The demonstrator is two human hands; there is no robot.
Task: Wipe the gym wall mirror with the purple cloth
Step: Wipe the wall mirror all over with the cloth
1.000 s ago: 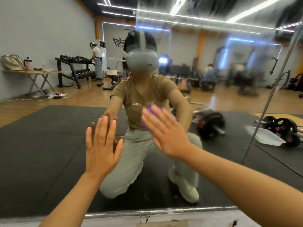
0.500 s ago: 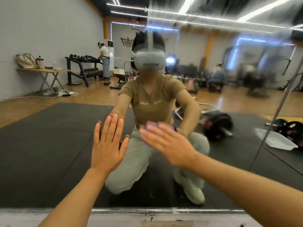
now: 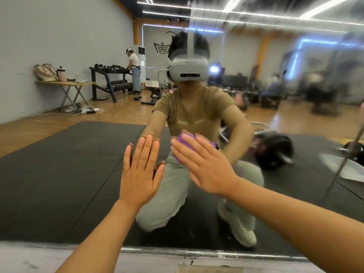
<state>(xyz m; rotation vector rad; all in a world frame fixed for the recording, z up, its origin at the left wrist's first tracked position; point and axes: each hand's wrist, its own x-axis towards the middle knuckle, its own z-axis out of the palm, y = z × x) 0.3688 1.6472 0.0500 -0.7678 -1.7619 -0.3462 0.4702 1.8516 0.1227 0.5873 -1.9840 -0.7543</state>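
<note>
So this one's mid-wipe. The person is kneeling right up against the gym wall mirror, and the right hand has the purple cloth pinned flat against the glass. Fingers are straight and spread, pressing rather than curling round it, so the cloth is sandwiched between palm and mirror with just a bit of purple poking out past the fingertips and along the upper edge. It sits about mid-height on the glass, right over the reflection of the person's own torso.

The left hand is just beside it, palm flat on the mirror, fingers straight and together, holding nothing. Looks like it's there as a brace.

Step-wise, this seems to be the actual rubbing pass over the lower-middle patch. The upper right of the glass looks streaky and hazy, so that's probably what's left, though it could partly be glare from the ceiling lights.

Next move probably calls for even palm pressure while sliding the cloth across in overlapping strokes, and working up toward that hazy zone. With flat fingers the cloth could bunch or slip out from under the palm, so pressure matters. The left palm may also leave its own print to clean off.
</note>
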